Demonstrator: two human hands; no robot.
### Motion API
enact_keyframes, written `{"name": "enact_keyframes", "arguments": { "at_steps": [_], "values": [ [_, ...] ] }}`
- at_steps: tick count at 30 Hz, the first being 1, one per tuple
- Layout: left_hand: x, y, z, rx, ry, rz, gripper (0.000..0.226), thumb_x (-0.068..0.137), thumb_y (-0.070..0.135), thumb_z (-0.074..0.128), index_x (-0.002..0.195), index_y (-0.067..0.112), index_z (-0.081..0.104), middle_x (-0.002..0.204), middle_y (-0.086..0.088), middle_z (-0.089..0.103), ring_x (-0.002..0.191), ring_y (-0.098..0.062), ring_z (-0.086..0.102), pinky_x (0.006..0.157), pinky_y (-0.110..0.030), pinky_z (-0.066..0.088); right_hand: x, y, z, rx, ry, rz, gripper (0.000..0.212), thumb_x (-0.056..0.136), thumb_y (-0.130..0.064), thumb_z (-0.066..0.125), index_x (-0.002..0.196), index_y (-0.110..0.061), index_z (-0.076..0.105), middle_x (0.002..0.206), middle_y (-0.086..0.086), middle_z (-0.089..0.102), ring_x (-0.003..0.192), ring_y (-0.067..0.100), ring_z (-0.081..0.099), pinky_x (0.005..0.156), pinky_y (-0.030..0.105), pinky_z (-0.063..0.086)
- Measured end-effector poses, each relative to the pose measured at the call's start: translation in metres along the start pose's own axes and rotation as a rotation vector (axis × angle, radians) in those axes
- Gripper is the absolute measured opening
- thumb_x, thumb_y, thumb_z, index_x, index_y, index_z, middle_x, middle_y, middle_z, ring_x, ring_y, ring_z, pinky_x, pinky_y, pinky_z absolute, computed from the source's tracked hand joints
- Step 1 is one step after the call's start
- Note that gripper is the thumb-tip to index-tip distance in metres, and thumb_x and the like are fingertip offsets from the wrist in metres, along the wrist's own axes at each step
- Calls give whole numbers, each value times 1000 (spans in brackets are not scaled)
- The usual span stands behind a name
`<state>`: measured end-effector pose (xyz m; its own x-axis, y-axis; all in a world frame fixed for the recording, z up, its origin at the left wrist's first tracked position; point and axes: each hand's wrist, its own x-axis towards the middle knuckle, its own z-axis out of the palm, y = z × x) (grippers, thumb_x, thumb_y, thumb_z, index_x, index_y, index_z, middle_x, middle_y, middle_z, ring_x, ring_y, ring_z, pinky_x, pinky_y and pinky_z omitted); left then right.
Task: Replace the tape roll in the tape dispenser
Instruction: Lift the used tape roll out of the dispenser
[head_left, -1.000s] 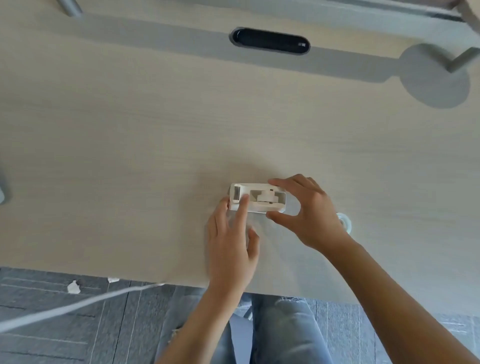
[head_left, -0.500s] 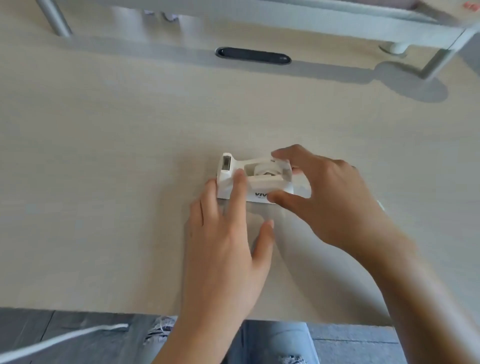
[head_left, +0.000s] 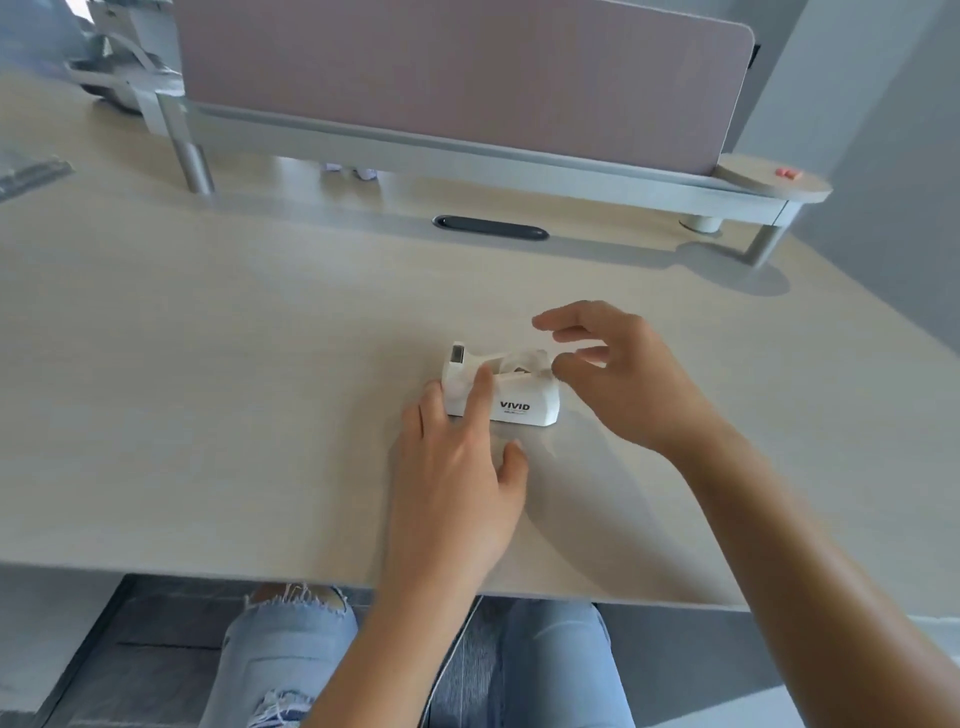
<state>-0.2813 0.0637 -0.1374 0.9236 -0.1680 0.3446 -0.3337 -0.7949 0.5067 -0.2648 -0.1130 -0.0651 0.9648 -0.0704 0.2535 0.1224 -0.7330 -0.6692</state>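
Pressing your left hand (head_left: 457, 483) — fingers spread flat — against the white tape dispenser (head_left: 519, 397) between your hands; right hand (head_left: 618, 374) hovers loosely open just beside its roll end — gripping nothing.

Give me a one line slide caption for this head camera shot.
Left hand steadies a white tape dispenser on a pale desk while the right hand reaches for its roll.

tape dispenser (head_left: 524, 400): 1 | hand: 2 — left hand (head_left: 457, 483), right hand (head_left: 618, 379) | desk (head_left: 208, 364): 1
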Motion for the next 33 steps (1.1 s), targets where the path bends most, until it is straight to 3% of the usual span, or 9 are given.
{"name": "enact_keyframes", "arguments": {
  "at_steps": [3, 6, 9, 13, 17, 26, 30, 33],
  "values": [
    [0, 0, 0, -7, -5, -14, 72, 91, 39, 60, 159, 30, 38, 145, -13, 53, 131, -36, 48, 101, -46, 49, 12, -4, 2, -48, -40, -66, 21, 91, -22, 77, 112, -27, 79, 112, -10, 71, 103, 7, 67, 90, 25, 56],
    [0, -1, 0, -14, -9, -22, 71, 91, 41, 57, 159, 30, 38, 147, -12, 52, 132, -36, 48, 100, -47, 50, 28, -4, 2, -162, -114, -132, 18, 87, -33, 81, 104, -29, 82, 102, -5, 70, 90, 7, 65, 76, 8, 45],
    [-1, 0, -1, -15, -17, -21, 72, 92, 42, 54, 161, 35, 33, 153, -8, 47, 134, -33, 45, 103, -44, 48, 38, -3, 2, -215, -189, -186, 14, 86, -31, 84, 99, -26, 83, 98, -2, 71, 86, 7, 63, 71, 3, 40],
    [0, 0, -2, 3, -26, -26, 71, 90, 42, 55, 159, 32, 37, 150, -10, 50, 131, -33, 47, 99, -44, 50, 39, -3, -2, -216, -223, -204, 8, 90, -30, 81, 97, -27, 81, 96, -8, 70, 88, 6, 64, 71, 6, 44],
    [-1, 0, -3, 5, -29, -19, 69, 92, 43, 56, 157, 32, 36, 154, -10, 48, 132, -33, 47, 97, -44, 51, 27, 5, -9, -202, -171, -188, 6, 92, -24, 78, 98, -23, 78, 96, -8, 72, 87, 8, 68, 72, 19, 53],
    [-2, 0, -3, -60, -9, -24, 65, 97, 46, 56, 159, 34, 37, 160, -10, 42, 141, -32, 43, 105, -46, 47, 5, 19, 9, 213, 87, -40, 7, 96, -21, 75, 98, -14, 76, 98, -5, 79, 92, 17, 75, 86, 44, 60],
    [-6, 2, -7, -146, 124, -37, 61, 95, 44, 59, 152, 27, 48, 158, -10, 45, 144, -30, 45, 99, -46, 53, 4, 16, 5, 344, 144, -36, 7, 96, -13, 73, 99, -7, 75, 96, 2, 80, 87, 15, 76, 83, 37, 61],
    [-7, 7, -12, -305, 380, 32, 43, 94, 25, 69, 134, 10, 66, 139, -12, 61, 131, -30, 56, 102, -29, 47, -6, 14, 0, 453, 143, 14, 6, 97, -11, 72, 98, -6, 75, 93, 0, 80, 82, 10, 74, 76, 27, 58]
  ]
}}
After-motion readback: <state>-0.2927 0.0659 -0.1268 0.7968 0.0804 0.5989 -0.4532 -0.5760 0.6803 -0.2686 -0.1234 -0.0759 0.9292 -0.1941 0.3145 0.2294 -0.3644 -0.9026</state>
